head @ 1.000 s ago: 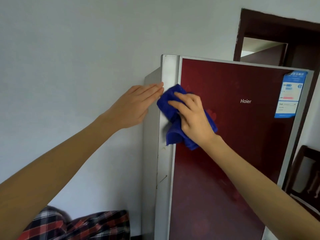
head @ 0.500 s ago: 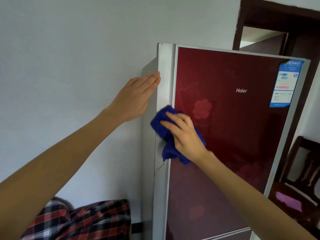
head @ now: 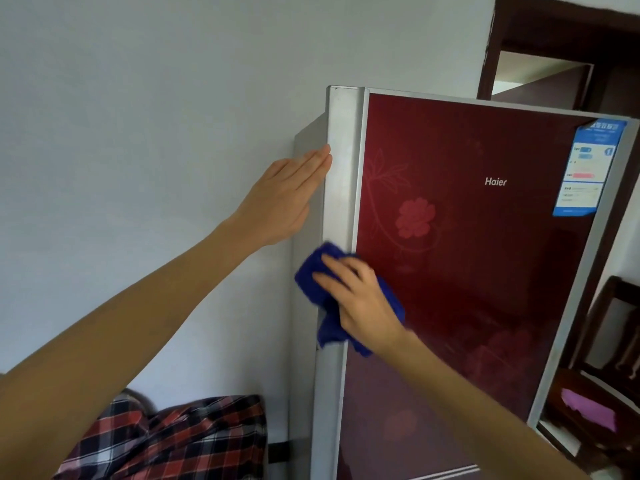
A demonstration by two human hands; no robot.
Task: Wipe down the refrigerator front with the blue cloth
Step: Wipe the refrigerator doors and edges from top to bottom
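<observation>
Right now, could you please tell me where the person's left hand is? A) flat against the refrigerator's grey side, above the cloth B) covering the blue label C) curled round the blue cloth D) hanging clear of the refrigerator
A: the left hand lies with straight fingers against the grey side of the refrigerator, higher than the blue cloth, which the right hand presses to the front's left edge.

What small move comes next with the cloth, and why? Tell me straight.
Probably slide the blue cloth straight down the silver edge strip. The right hand presses it against that strip at mid-height, a long stretch of strip lies below it, and the left hand braces the side of the refrigerator.
</observation>
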